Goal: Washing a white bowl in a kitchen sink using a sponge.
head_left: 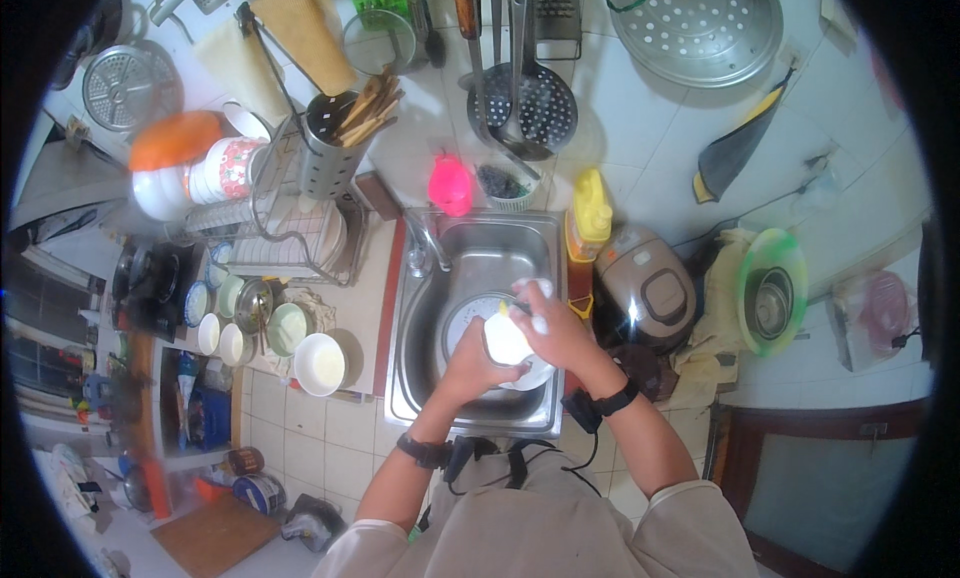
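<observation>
Over the steel sink (403, 368), my left hand (471, 368) grips a small white bowl (505, 339), fingers and thumb around its side. My right hand (561, 329) has white suds on its fingers and reaches over the bowl's far rim. Between those fingers shows a little of a dark and yellow scrubbing sponge (517, 306), mostly hidden. Below the hands, a round pale dish or basin (474, 309) rests in the sink, partly covered. Another white dish (534, 377) shows under the held bowl. The faucet (431, 244) stands at the sink's left rim.
Several bowls, among them a white bowl (321, 364), stand on the left counter near the dish rack (289, 236). A yellow detergent bottle (589, 210) and a rice cooker (646, 285) are right of the sink. A pink cup (450, 188) sits behind it. Skimmers (555, 105) hang above.
</observation>
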Tool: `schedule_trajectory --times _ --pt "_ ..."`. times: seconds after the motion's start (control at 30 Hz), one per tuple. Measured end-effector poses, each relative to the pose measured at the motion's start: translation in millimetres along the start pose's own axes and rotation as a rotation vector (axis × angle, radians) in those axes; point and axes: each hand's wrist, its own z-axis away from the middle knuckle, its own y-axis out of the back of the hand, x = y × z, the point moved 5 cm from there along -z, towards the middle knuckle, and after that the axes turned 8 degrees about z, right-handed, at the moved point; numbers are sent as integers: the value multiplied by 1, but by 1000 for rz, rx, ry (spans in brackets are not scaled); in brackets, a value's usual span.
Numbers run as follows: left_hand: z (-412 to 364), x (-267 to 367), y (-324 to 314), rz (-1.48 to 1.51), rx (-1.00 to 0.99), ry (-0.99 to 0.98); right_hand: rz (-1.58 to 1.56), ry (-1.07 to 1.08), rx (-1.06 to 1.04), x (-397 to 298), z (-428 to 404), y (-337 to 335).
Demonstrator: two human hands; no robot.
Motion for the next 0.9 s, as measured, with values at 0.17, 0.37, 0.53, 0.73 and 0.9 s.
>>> schedule_trajectory --times 0.17,0.37,0.53,0.73,0.9 --pt "1 7 11 -69 24 -45 181 217 35 -47 -14 8" --pt "3 24 33 -199 134 -115 -557 -335 169 9 -16 -13" --pt "9 12 51 36 95 -61 -119 -245 182 0 -14 -22" --pt "15 7 65 -130 77 -160 40 247 104 -91 -30 -13" --pt "22 7 91 -127 103 -151 -206 36 99 -77 -38 -28"
